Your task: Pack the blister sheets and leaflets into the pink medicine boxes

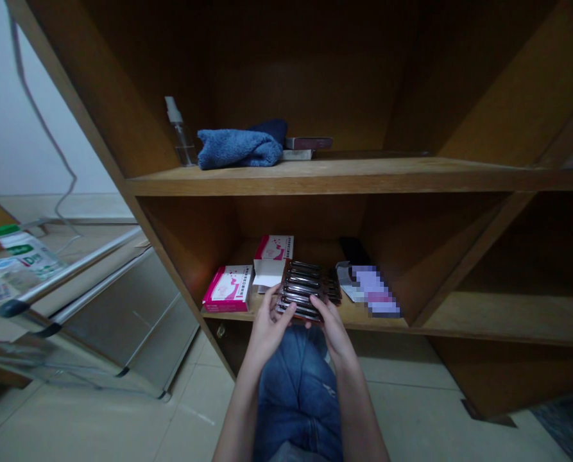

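Observation:
Between my two hands is a plastic tray of dark brown vials, tilted toward me at the lower shelf's front edge. My left hand grips its left side, thumb on top. On the right side, my right hand grips it the same way. Another brown tray shows partly behind it, beside my right fingers. An opened pink and white box lies behind my left hand, its white flap facing me. A closed pink and white box sits to the left of it.
A pixelated leaflet or packet lies right on the lower shelf, near a dark flat object. The upper shelf holds a spray bottle, blue towel and thin boxes. A metal-framed cart stands left.

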`<state>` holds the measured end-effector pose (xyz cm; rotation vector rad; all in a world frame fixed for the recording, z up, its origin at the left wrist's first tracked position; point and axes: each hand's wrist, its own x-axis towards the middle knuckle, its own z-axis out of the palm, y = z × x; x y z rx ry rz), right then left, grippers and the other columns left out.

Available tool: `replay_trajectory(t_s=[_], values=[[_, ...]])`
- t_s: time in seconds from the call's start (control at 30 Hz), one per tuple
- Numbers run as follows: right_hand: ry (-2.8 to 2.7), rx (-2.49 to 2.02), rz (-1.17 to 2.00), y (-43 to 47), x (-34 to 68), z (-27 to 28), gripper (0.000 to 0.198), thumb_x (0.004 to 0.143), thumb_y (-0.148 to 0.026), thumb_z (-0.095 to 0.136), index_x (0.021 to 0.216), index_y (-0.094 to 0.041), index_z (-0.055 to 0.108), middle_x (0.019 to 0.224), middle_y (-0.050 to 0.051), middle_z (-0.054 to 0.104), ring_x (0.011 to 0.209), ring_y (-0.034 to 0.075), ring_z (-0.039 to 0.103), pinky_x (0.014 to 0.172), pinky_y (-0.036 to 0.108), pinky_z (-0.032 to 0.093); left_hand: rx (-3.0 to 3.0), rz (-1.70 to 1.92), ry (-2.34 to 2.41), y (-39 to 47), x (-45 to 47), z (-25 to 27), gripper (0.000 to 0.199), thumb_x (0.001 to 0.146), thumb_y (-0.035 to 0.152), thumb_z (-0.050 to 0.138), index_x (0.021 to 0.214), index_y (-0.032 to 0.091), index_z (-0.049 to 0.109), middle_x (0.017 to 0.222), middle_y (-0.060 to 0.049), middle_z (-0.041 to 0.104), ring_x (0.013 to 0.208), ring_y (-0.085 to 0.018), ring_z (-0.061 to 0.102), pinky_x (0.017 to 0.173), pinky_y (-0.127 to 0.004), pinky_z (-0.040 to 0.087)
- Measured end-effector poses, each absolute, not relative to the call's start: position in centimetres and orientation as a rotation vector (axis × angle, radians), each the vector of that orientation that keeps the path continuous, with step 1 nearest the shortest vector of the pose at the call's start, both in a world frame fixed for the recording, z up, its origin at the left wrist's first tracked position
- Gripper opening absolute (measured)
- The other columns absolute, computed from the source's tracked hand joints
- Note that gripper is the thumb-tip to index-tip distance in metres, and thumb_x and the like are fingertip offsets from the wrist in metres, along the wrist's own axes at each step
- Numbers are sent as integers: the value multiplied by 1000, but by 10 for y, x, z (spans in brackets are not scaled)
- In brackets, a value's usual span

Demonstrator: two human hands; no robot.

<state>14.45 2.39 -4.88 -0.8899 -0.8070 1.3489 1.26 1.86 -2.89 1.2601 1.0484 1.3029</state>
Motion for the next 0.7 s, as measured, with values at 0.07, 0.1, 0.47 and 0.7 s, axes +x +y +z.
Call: replay_trajectory(t_s=[0.07, 0.1, 0.47, 0.7], values=[[-816, -885, 1359, 23, 145, -48, 35, 69, -42, 67, 94, -17, 63, 89, 5, 67, 69, 17, 60, 40, 21, 43, 1273, 1298, 1049, 19, 12, -29, 52, 73, 35, 64, 119, 20, 45, 107, -9, 62, 78, -17, 63, 59, -24, 50], [-827, -883, 1365, 23, 146, -48, 35, 69, -42, 67, 94, -17, 63, 90, 5, 67, 69, 17, 60, 40, 21, 44, 1279, 1297, 1051, 19, 12, -29, 51, 74, 35, 63, 119, 20, 45, 106, -9, 62, 79, -17, 63, 60, -25, 51], [-1020, -847, 1250, 17, 151, -52, 46, 61, -27, 76, 103, -21, 59, 107, 5, 66, 98, 23, 61, 83, 38, 52, 1207, 1351, 979, 16, 13, -28, 60, 69, 26, 67, 121, 24, 35, 111, -6, 59, 97, -20, 60, 82, -33, 49], [-1318, -808, 1058, 15, 158, -45, 57, 61, -19, 73, 115, -24, 55, 118, 7, 60, 109, 23, 55, 99, 42, 40, 1334, 1360, 947, 12, 10, -21, 57, 61, 13, 69, 114, 23, 52, 113, -6, 60, 106, -23, 56, 96, -39, 42]])
